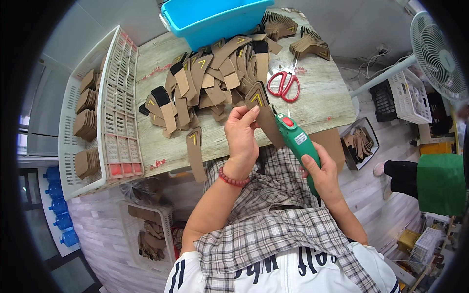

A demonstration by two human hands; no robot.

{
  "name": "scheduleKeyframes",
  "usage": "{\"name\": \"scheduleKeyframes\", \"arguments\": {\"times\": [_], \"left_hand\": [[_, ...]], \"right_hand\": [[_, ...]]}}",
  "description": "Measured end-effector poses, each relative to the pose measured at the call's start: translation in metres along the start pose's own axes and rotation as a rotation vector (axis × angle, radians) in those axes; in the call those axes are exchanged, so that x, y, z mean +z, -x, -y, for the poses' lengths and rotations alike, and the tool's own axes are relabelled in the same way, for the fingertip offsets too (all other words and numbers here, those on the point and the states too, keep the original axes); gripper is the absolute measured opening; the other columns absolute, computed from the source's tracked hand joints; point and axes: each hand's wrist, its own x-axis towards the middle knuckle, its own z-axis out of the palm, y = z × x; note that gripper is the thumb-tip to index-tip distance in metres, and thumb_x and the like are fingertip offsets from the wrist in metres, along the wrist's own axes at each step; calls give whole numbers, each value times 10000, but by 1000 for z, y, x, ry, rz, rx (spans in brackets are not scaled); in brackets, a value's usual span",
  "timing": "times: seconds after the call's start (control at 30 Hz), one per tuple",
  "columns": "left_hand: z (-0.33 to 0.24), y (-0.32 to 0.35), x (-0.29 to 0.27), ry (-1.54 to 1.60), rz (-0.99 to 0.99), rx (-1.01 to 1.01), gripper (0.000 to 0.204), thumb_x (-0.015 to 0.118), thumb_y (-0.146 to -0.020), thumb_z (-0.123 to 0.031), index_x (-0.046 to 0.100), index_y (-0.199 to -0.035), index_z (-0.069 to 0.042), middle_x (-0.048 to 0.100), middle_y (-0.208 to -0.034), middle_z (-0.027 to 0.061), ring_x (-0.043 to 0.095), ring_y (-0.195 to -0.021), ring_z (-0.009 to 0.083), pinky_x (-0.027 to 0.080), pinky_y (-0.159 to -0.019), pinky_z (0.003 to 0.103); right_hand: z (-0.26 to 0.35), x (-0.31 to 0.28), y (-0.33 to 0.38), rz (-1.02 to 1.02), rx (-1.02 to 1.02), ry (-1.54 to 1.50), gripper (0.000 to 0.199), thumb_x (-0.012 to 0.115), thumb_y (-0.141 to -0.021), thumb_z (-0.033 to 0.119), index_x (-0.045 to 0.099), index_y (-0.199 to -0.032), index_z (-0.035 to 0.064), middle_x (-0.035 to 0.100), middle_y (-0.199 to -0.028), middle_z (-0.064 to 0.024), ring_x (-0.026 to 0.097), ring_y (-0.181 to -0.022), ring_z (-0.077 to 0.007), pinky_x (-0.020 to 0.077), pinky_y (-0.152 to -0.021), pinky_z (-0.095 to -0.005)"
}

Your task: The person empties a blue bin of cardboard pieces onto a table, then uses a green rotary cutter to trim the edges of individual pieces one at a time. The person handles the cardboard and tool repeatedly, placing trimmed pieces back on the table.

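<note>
1. Strap (266,121) is held over the near edge of the table (322,108), its yellow-marked end turned away from the body.
2. Its left side is pinched by the left hand (242,133), thumb and fingertips clamped on it.
3. The green cutter (299,140) is gripped by the right hand (322,170), the fingers wrapped around its body.
4. The cutter's head is placed at the strap's right edge; whether they touch cannot be told.
5. A pile (199,73) of similar pieces is spread beyond the left hand, with red-handled scissors (284,84) laid to its right and a blue bin (215,24) set behind.
</note>
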Motion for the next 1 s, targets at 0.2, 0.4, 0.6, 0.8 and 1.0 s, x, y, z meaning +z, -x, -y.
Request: {"name": "scheduleKeyframes", "arguments": {"times": [0.2, 0.4, 0.6, 0.8, 1.0], "left_hand": [[6, -3, 1, 82, 40, -31, 125, 663, -866, -21, 579, -956, -41, 652, -880, 39, 600, -757, 108, 488, -685, 254], [12, -3, -1, 59, 44, -56, 117, 626, -888, -6, 561, -982, -29, 662, -926, 67, 618, -815, 138, 497, -765, 281], [15, -1, -2, 55, 23, -81, 119, 630, -884, -11, 561, -979, -30, 662, -924, 66, 619, -811, 140, 498, -765, 284], [20, 2, -8, 40, 9, -98, 109, 629, -887, -25, 564, -974, -28, 663, -925, 70, 620, -812, 146, 493, -785, 301], [19, 11, -3, 30, 28, -112, 99, 628, -889, -35, 569, -968, -28, 668, -923, 74, 626, -812, 151, 494, -784, 307]], "right_hand": [[5, -1, -2, -4, 11, -3, 415, 620, -941, 232, 527, -1267, -6, 579, -833, -10, 535, -706, -58, 468, -572, -209], [4, 0, -3, -12, 14, 7, 427, 633, -933, 239, 529, -1267, -5, 581, -836, -5, 532, -700, -54, 464, -565, -210], [4, 1, -4, -21, 1, 20, 434, 635, -933, 249, 530, -1265, -10, 583, -837, -6, 527, -692, -52, 465, -566, -210], [4, 4, -4, -28, -9, 33, 438, 638, -931, 258, 533, -1260, -12, 593, -842, -11, 527, -684, -54, 467, -569, -211], [3, 4, -5, -44, -36, 44, 437, 641, -930, 262, 538, -1252, -14, 597, -846, -15, 530, -683, -56, 468, -569, -215]]}}
